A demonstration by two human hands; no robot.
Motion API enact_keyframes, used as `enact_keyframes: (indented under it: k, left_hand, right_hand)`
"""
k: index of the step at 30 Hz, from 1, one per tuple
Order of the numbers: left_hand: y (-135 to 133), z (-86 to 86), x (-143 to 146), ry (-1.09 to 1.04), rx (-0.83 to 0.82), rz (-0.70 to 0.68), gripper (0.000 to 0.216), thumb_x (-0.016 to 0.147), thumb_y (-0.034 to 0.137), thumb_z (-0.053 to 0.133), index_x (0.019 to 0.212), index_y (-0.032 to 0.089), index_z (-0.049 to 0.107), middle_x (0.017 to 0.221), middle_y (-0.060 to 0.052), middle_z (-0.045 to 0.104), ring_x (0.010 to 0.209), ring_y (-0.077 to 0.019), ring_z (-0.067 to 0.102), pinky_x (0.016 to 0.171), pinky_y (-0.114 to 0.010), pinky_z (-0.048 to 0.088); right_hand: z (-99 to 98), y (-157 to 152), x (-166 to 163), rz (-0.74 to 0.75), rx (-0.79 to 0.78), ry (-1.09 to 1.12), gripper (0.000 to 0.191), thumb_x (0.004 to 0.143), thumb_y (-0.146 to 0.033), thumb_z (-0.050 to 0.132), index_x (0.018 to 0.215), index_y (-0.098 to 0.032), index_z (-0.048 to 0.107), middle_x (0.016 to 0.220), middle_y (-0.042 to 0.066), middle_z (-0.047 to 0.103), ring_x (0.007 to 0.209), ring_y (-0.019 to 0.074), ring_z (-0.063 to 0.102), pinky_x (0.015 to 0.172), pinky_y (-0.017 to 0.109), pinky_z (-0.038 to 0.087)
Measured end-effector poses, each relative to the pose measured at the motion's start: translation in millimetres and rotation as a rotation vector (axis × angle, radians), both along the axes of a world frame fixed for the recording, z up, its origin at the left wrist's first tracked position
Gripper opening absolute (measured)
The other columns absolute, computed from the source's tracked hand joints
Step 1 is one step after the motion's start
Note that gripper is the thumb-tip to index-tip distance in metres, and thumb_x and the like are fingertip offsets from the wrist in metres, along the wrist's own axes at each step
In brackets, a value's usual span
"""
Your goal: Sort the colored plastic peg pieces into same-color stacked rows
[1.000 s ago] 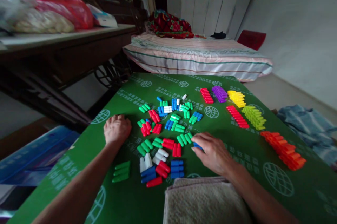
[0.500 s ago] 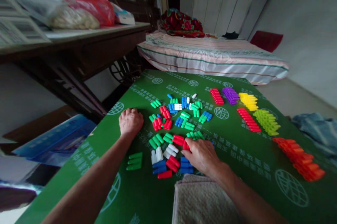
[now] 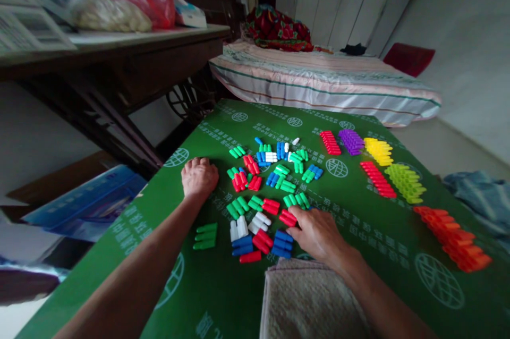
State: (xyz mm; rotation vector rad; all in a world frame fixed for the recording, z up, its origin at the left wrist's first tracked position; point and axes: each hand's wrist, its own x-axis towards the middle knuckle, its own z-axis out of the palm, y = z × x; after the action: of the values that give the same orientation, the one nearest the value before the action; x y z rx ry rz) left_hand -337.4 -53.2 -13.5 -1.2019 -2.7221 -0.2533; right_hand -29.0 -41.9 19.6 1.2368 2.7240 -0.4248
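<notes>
My right hand point(image 3: 319, 230) has its thumb and index finger pinched on a red bullet-shaped plastic piece point(image 3: 287, 217) low over the green board point(image 3: 338, 286). Around it lie a row of green pieces point(image 3: 296, 200), a red pair point(image 3: 271, 206), white pieces point(image 3: 259, 222) and blue pieces point(image 3: 282, 244). My left hand point(image 3: 199, 178) rests on the board's left side, fingers curled under, apart from the pieces; nothing shows in it. Nearest to it are red pieces point(image 3: 239, 182) and a green group point(image 3: 205, 236).
Joined rows in red point(image 3: 330, 143), purple point(image 3: 351, 142), yellow point(image 3: 378, 151), lime point(image 3: 405, 183) and orange point(image 3: 452, 238) lie on the right. A folded grey-brown cloth point(image 3: 311, 299) sits at the near edge. A sewing-machine table point(image 3: 151, 41) stands left; a bed point(image 3: 319, 78) lies beyond.
The red piece in my right hand has shifted slightly right, away from the red pair beside it. My left hand stays put. The camera view has shifted a little.
</notes>
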Motion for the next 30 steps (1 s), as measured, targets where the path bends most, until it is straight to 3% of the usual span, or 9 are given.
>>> enact_keyframes:
  k: [8,13,22,30]
  left_hand:
    - [0,1.4,0,0.009,-0.02,-0.004,0.046,0.085,0.035,0.028,0.109,0.011,0.059,0.119,-0.019,0.058,0.115,-0.0327,0.047,0.095,-0.043,0.039]
    - [2,7.7,-1,-0.028,-0.03,-0.018,0.049,0.085,0.035,0.028,0.111,0.007,0.058,0.121,-0.023,0.056,0.116,-0.0352,0.045,0.095,-0.046,0.038]
    - [3,11.5,-1,-0.03,-0.079,-0.016,0.052,0.086,0.038,0.026,0.114,0.007,0.057,0.124,-0.023,0.054,0.118,-0.036,0.045,0.097,-0.046,0.038]
    - [5,12.9,-5,-0.038,-0.098,-0.015,0.056,0.086,0.041,0.023,0.116,0.006,0.056,0.127,-0.023,0.052,0.119,-0.0368,0.045,0.098,-0.046,0.038]
  right_hand:
    - [5.2,1,14,0.09,-0.028,-0.012,0.025,0.084,-0.019,0.053,0.105,-0.03,0.063,0.087,0.002,0.073,0.085,0.0201,0.068,0.065,0.026,0.04]
    - [7.4,2,28,0.124,-0.049,-0.014,0.024,0.084,-0.014,0.049,0.098,-0.027,0.063,0.085,0.002,0.072,0.083,0.0179,0.067,0.064,0.024,0.038]
    - [12.2,-10,31,0.006,-0.044,0.011,0.014,0.088,-0.032,0.054,0.095,-0.024,0.063,0.092,0.003,0.07,0.091,0.021,0.065,0.074,0.03,0.044]
    - [2.2,-21,25,-0.027,0.068,0.031,0.019,0.09,-0.018,0.048,0.097,-0.018,0.065,0.099,0.009,0.067,0.097,0.0252,0.061,0.078,0.037,0.048]
